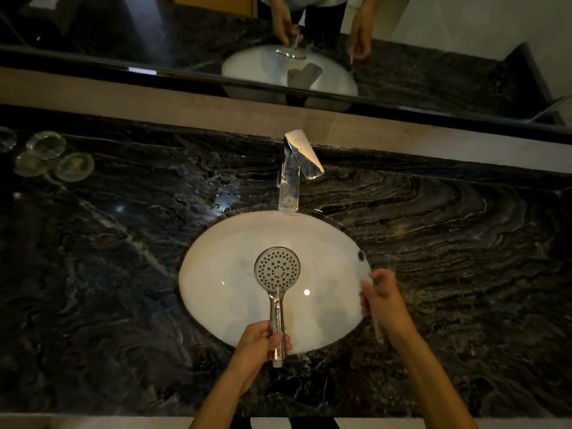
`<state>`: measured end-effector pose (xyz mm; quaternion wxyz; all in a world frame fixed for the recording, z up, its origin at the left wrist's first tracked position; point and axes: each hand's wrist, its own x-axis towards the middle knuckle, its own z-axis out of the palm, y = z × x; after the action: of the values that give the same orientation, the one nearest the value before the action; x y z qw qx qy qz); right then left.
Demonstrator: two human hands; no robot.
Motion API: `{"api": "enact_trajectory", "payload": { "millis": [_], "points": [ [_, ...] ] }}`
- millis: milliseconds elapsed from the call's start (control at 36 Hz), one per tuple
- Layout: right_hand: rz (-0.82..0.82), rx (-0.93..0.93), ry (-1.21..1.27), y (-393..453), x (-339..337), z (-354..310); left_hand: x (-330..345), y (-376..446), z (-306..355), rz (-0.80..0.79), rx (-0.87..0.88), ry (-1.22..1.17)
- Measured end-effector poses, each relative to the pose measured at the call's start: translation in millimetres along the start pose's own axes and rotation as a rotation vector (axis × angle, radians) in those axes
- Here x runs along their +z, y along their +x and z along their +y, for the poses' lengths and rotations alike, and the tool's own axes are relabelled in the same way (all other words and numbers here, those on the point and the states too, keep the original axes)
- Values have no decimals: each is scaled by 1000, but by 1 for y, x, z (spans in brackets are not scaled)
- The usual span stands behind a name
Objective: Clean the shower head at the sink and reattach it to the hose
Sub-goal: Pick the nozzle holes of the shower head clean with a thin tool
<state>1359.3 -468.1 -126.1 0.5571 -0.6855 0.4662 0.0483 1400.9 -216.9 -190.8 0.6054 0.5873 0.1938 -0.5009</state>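
A chrome shower head point(277, 269) is held over the white oval sink point(216, 274), its round nozzle face turned up toward me. My left hand point(263, 340) grips the lower part of its handle, and the threaded end sticks out below the fingers. My right hand point(380, 295) hovers at the sink's right rim, closed around a thin white toothbrush point(378, 331) whose handle points down toward me. No hose is in view.
A tall chrome faucet point(294, 171) stands behind the sink on the dark marbled counter point(448, 243). Several upturned clear glasses point(52, 156) sit at the far left. A mirror point(402, 57) runs along the back wall.
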Motion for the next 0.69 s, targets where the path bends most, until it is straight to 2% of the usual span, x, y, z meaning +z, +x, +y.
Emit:
{"api": "enact_trajectory", "payload": {
  "millis": [167, 278, 361, 500, 583, 694],
  "points": [
    [-315, -215, -138, -1, 33, -39, 2, 0, 2, 13, -29, -37],
    [-435, -310, -156, -4, 51, -55, 2, -3, 5, 24, -26, -41],
    [-436, -286, -84, -4, 61, -58, 2, -6, 7, 42, -25, -50],
    [-418, -237, -130, -1, 72, -53, 0, -8, 5, 57, -13, -60],
    [-410, -315, -234, 0, 78, -49, 0, -9, 2, 53, 6, -62],
    [-315, -354, -293, 5, 87, -41, 0, -8, -3, 49, 5, -60]
  ]
}}
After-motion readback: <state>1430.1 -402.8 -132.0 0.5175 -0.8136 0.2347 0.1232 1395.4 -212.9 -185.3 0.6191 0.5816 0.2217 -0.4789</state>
